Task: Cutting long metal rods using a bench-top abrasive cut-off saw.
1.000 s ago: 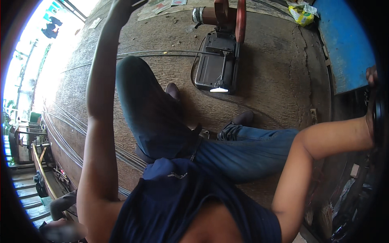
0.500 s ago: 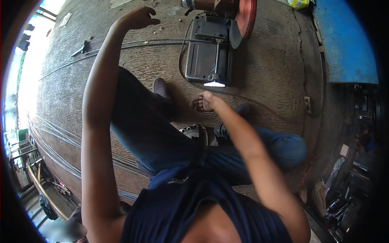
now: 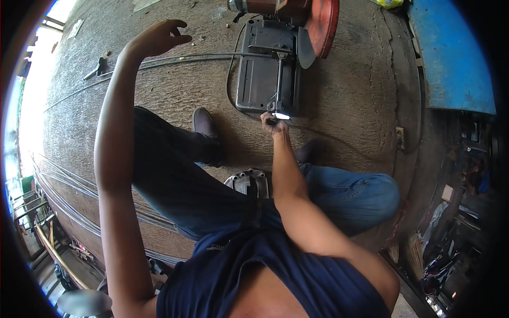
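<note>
On the floor ahead stands a chop saw with a dark base (image 3: 253,90), a red wheel guard (image 3: 323,26) and a grey cutting disc (image 3: 306,49). A vise screw (image 3: 279,79) runs along the base towards me, ending in a pale crank handle (image 3: 282,116). My right hand (image 3: 273,124) is closed at this handle, its fingers curled round it. Two long thin metal rods (image 3: 185,57) reach from the left to the vise. Above the floor at left, my left hand (image 3: 156,38) is open, fingers apart and slightly bent, with nothing seen in it.
A dark cable (image 3: 229,79) loops round the saw's base. Left of the rods lies a small dark tool (image 3: 98,69). A blue panel (image 3: 456,58) stands at right, near a wall socket box (image 3: 400,138). More rods (image 3: 74,199) lie at lower left. A metal casting (image 3: 249,183) sits between my legs.
My right hand has moved forward from in front of the saw and closed on the crank handle. The left hand has shifted slightly left and down in the picture, still open.
</note>
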Demonstrator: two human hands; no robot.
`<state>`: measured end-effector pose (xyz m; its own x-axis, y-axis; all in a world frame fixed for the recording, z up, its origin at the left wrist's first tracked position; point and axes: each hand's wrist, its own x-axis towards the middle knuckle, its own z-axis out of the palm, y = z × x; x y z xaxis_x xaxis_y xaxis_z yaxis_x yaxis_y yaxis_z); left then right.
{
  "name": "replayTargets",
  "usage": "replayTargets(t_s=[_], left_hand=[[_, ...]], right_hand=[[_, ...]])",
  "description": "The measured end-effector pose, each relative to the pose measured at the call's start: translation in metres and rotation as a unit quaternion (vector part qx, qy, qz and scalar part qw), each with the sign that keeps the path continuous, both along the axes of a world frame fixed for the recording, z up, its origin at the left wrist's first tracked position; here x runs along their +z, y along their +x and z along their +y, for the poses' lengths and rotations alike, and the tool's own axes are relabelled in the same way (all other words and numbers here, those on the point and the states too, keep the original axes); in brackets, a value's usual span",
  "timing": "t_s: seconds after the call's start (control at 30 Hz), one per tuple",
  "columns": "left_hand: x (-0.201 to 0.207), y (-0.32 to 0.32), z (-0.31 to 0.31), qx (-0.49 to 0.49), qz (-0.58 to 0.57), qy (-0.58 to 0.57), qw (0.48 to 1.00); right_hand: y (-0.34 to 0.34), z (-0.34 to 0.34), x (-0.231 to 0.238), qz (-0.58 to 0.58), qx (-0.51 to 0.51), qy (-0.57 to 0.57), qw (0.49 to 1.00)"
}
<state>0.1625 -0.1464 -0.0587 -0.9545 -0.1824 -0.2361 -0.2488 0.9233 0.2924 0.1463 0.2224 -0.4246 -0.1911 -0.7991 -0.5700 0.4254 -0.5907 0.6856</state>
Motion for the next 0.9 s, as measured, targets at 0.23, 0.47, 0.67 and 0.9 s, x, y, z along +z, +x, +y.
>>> replayTargets(t_s=[0.23,0.47,0.67,0.9], left_hand=[[-0.002,-0.008,0.008,-0.017,0.039,0.002,0.999],[0.001,-0.036,0.025,-0.029,0.012,0.005,1.0],[-0.006,-0.034,0.013,-0.035,0.014,-0.024,0.999],[-0.001,-0.036,0.032,-0.033,0.0,-0.014,0.999]], right_hand=[[0.013,-0.005,-0.01,0.188,0.011,0.27,0.944],[0.012,-0.006,-0.015,0.364,0.065,0.835,0.407],[0.105,-0.073,0.088,0.61,0.174,0.768,0.085],[0.115,-0.038,0.029,0.343,0.387,0.656,0.55]])
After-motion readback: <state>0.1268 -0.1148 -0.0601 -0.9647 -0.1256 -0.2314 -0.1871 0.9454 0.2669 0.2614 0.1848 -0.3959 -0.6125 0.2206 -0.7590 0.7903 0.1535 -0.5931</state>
